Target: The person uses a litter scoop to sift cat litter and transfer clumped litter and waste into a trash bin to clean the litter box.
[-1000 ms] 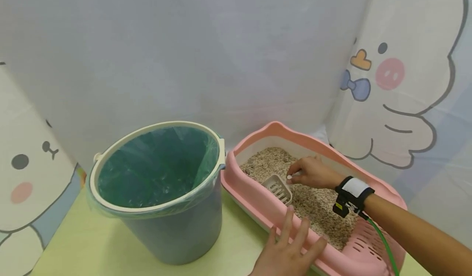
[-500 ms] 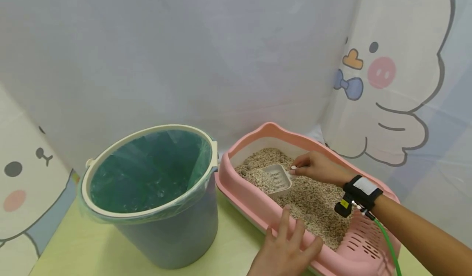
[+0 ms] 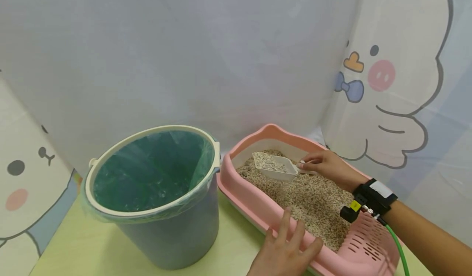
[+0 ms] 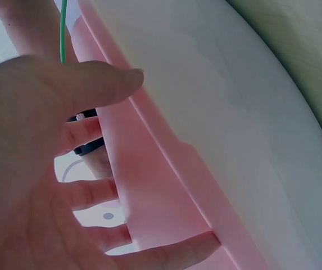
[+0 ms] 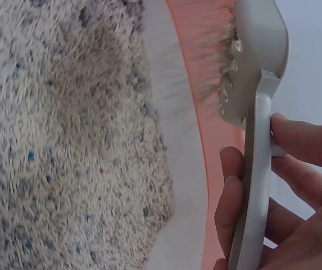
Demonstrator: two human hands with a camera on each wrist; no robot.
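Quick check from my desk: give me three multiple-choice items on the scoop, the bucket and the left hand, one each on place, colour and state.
1. Where is the scoop?
A. over the bucket
B. above the litter in the pink tray
C. on the table

2. What colour is the liner of the bucket?
A. green
B. black
C. white

3. What is the left hand doing?
A. gripping the scoop
B. resting with straight fingers on the tray's rim
C. hanging idle

Key: 1 B, the right hand holds it over the litter; 2 A, a green bag lines it; 3 B, fingers lie across the rim.
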